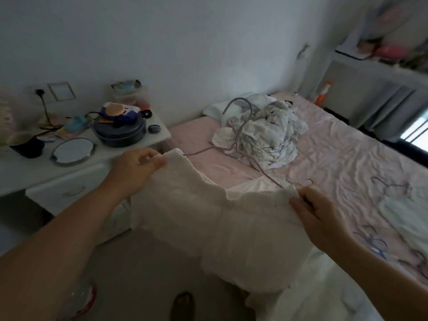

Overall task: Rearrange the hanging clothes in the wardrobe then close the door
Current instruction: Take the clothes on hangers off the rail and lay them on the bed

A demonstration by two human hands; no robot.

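Left hand point(136, 166) and right hand point(319, 214) pinch white garment point(208, 218).

A dim bedroom in soft, bluish daylight, with the brightest spot a sliver of window point(416, 133) at the right edge, blown out to white. The whole picture is slightly blurred, most of all the shelf point(391, 54) at upper right and the things on the bench point(76, 167) at left. The wide lens bends the edges, stretching both forearms, and the floor point(129, 281) lies in murky shadow.
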